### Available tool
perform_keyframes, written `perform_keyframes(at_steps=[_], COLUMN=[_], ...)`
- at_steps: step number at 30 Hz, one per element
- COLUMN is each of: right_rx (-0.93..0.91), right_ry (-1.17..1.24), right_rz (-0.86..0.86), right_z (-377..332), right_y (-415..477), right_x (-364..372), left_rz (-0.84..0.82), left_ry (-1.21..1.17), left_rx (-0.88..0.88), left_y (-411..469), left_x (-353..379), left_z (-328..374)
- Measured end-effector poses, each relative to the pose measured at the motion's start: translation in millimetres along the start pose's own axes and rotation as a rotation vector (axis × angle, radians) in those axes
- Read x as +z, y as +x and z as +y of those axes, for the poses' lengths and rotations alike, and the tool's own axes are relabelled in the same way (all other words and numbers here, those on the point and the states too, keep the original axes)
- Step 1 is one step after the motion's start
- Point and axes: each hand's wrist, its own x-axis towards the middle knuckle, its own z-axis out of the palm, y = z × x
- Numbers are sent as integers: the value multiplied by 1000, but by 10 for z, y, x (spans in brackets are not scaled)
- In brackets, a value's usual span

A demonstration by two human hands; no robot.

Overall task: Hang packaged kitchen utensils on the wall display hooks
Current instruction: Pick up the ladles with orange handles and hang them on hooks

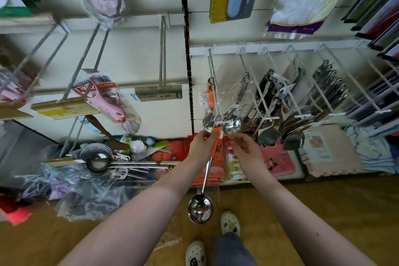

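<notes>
Currently I hold the ladle [200, 209] up at the tip of the white hook [221, 122], orange handle uppermost and steel bowl hanging down over the floor [323, 211], so its weight keeps it plumb while, as I judge it, the hanging hole is steered onto the wire; it belongs here because similar orange-handled ladles [210, 97] already hang further back on that hook; my left hand [203, 143] pinches the top of the handle, thumb and fingers clenched on it; my right hand [244, 150] has its fingers curled in at the same end, seemingly nipping the clear packaging, though blur hides the exact contact; the ladle is not yet on the hook.
</notes>
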Motion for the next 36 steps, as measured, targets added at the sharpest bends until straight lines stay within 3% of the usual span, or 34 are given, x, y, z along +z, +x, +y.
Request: perform_keyframes(at_steps=[12,18,36], right_rx=[-19,-27,9], right_ry=[-45,-72,-119], right_rz=[-25,-67,-103], right_z=[109,96,134], right_y=[302,542,787], right_x=[-4,-66,-68], left_rz=[25,55,219], left_ry=[-146,-195,-143], left_rx=[-58,10,16], left_y=[325,616,960], left_x=[42,69,25], left_z=[58,170,441])
